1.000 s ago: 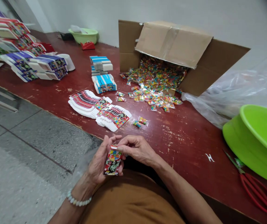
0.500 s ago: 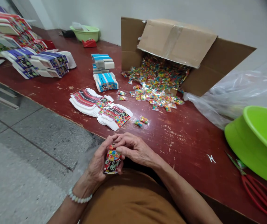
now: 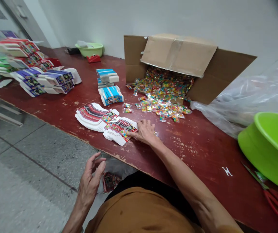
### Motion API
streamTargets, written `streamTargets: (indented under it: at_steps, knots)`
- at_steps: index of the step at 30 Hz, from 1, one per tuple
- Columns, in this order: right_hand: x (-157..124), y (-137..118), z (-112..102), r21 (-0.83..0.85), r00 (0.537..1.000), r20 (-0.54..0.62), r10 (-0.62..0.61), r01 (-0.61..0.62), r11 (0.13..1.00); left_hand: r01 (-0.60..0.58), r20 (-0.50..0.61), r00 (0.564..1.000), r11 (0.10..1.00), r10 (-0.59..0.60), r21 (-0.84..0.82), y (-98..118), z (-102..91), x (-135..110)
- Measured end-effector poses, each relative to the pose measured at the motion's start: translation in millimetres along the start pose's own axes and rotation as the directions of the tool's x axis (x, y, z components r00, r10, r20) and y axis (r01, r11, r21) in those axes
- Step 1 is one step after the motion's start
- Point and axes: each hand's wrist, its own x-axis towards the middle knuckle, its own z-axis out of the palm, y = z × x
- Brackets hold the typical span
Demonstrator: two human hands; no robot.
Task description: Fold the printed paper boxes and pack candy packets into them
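While right hand [image 3: 145, 132] rests flat on printed card stack [image 3: 120, 129] — left hand [image 3: 90, 179] open, empty.

Cartons [image 3: 91, 116] on workbench [image 3: 189, 145], candy packets [image 3: 161, 106] behind

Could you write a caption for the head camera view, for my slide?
Right hand touching flat printed cartons on a red table; left hand raised, open and empty.

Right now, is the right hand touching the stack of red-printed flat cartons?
Touching. The head view shows the right hand reaching onto the stack of red-printed flat cartons, its fingertips resting on the stack's right end.
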Motion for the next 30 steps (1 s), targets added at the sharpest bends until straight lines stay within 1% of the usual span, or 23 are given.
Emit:
streamTargets:
  at_steps: [2,4,6,7,8,9,10,11,12,13,14,15,16,17,18,19,20,23,25,27,29,30]
  knots:
    - [3.3,-0.5,5.4,0.016,0.999,0.001,0.034,-0.034,0.999,-0.04,-0.009,0.999,0.999,0.04,-0.01,4.0,2.5,4.9]
    - [2.1,-0.2,8.4,0.067,0.994,-0.055,0.093,-0.089,0.994,-0.091,-0.018,0.996,0.995,0.09,-0.032,10.0,8.0,9.7]
    - [-1.2,1.8,6.9,0.182,0.982,-0.139,0.124,-0.097,0.978,-0.187,-0.06,0.981,0.982,0.186,-0.024,19.0,13.5,14.4]
    - [-3.6,3.2,4.2,0.28,0.978,-0.163,0.126,-0.077,0.957,-0.24,-0.081,0.968,0.971,0.239,-0.005,24.9,15.4,16.7]
    - [-6.9,4.6,0.3,0.405,0.98,-0.164,0.116,-0.04,0.913,-0.283,-0.093,0.955,0.959,0.283,0.012,31.8,16.7,18.6]
    - [-11.2,5.6,-4.7,0.545,0.986,-0.144,0.082,0.01,0.839,-0.309,-0.087,0.947,0.951,0.309,0.009,39.5,17.5,20.2]
    - [-16.5,6.0,-10.4,0.674,0.993,-0.113,0.017,0.064,0.736,-0.307,-0.054,0.951,0.951,0.305,-0.026,47.4,18.1,21.2]
    - [-23.0,5.5,-16.6,0.778,0.994,-0.081,-0.076,0.111,0.619,-0.265,0.023,0.963,0.96,0.268,-0.096,54.9,18.6,21.3]
    - [-30.2,4.1,-22.8,0.85,0.981,-0.057,-0.184,0.144,0.506,-0.177,0.152,0.967,0.968,0.204,-0.178,61.6,19.6,20.4]
    - [-37.9,1.9,-28.6,0.896,0.957,-0.038,-0.287,0.159,0.414,-0.051,0.318,0.939,0.968,0.13,-0.244,66.8,21.2,18.5]
    - [-45.5,-0.9,-33.6,0.923,0.927,-0.013,-0.374,0.155,0.351,0.089,0.489,0.87,0.957,0.06,-0.276,70.2,23.6,15.5]
    - [-52.8,-4.0,-37.6,0.939,0.899,0.019,-0.437,0.134,0.317,0.223,0.638,0.77,0.936,0.003,-0.274,71.7,26.7,11.6]
    - [-59.2,-7.0,-40.4,0.949,0.877,0.052,-0.478,0.105,0.297,0.334,0.746,0.665,0.907,-0.034,-0.257,71.5,30.4,7.1]
    - [-64.6,-9.6,-42.1,0.956,0.862,0.076,-0.5,0.079,0.281,0.416,0.811,0.583,0.875,-0.048,-0.247,70.0,34.3,2.4]
    - [-69.0,-11.7,-42.6,0.962,0.855,0.092,-0.511,0.056,0.267,0.47,0.841,0.54,0.845,-0.047,-0.254,67.6,38.2,-2.2]
    - [-72.2,-13.0,-42.3,0.968,0.85,0.109,-0.515,0.028,0.251,0.5,0.846,0.532,0.82,-0.038,-0.278,65.1,41.7,-6.3]
    - [-74.7,-13.7,-41.4,0.973,0.847,0.125,-0.517,-0.004,0.229,0.509,0.834,0.551,0.804,-0.029,-0.307,62.8,44.6,-9.7]
    - [-79.4,-13.3,-37.7,0.984,0.836,0.172,-0.52,-0.117,0.137,0.457,0.758,0.652,0.812,-0.029,-0.362,60.6,48.2,-14.8]
    - [-83.0,-12.7,-35.1,0.985,0.852,0.174,-0.494,-0.152,0.085,0.415,0.7,0.713,0.832,-0.045,-0.369,62.7,47.5,-15.1]
    - [-88.3,-13.1,-31.5,0.986,0.877,0.166,-0.45,-0.155,0.061,0.372,0.635,0.77,0.848,-0.055,-0.378,65.6,46.2,-14.5]
    - [-94.9,-14.9,-25.8,0.979,0.874,0.195,-0.445,-0.198,0.041,0.346,0.58,0.812,0.854,-0.065,-0.389,67.3,46.5,-13.6]
    - [-98.1,-16.4,-22.2,0.972,0.866,0.223,-0.447,-0.233,0.035,0.345,0.565,0.821,0.855,-0.076,-0.386,67.7,47.6,-13.2]
